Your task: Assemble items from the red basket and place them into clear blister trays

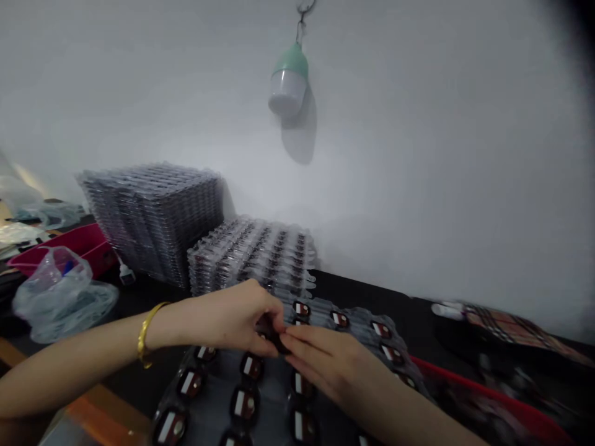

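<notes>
Along a black table under a white wall, two bare forearms reach in from the lower corners and meet over a clear plastic tray [357, 313]. The left hand [227, 319], a gold bangle [146, 331] at its wrist, curls its fingertips [272, 313] down onto a small dark piece [274, 339], mostly hidden between the hands. The right hand [330, 362] comes in from the other side, its fingers [307, 344] straight and pressed together, tips against the same piece; whether its thumb grips cannot be told. The piece sits over the middle of the tray, whose pockets hold rows of dark oval pieces [244, 402], each with a red and white label. Every pocket in view is filled, though those under the hands are hidden. Just behind rises a low stack of like trays [251, 254], dark pieces showing in its top layer, and beyond it a taller stack [153, 223] near the wall, its contents too blurred to tell. Room for the arms lies mostly to the right, along the black table [367, 288], toward a plaid cloth [515, 328]; a red rim [483, 396] runs close by the tray's right edge, and the tray's near end drops out of view
</notes>
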A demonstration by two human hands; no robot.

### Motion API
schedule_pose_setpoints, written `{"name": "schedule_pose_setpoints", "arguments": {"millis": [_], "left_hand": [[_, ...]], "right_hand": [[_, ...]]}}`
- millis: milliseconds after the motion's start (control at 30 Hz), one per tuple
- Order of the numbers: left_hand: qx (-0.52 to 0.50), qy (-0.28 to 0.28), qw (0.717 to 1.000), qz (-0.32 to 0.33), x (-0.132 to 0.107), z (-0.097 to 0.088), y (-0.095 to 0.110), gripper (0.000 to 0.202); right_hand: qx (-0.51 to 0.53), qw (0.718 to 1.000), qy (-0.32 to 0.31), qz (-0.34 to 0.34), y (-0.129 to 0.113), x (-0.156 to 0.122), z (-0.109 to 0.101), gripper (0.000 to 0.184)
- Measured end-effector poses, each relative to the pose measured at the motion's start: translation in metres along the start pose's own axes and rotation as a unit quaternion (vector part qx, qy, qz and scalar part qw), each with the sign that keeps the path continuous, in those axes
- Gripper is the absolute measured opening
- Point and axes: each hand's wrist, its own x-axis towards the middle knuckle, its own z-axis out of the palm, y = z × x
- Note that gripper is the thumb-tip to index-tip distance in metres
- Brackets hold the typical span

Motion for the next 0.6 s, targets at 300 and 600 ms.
{"name": "schedule_pose_setpoints", "arguments": {"millis": [300,600], "left_hand": [[0.257,0.130,0.937,-0.195,0.028,-0.085,-0.132,0.018],[0.246,0.054,0.951,-0.180,-0.004,-0.069,-0.160,0.008]], "right_hand": [[-0.023,0.998,0.050,0.019,0.002,0.008,-0.026,0.044],[0.003,0.998,0.069,0.005,0.000,0.014,-0.029,0.035]]}}
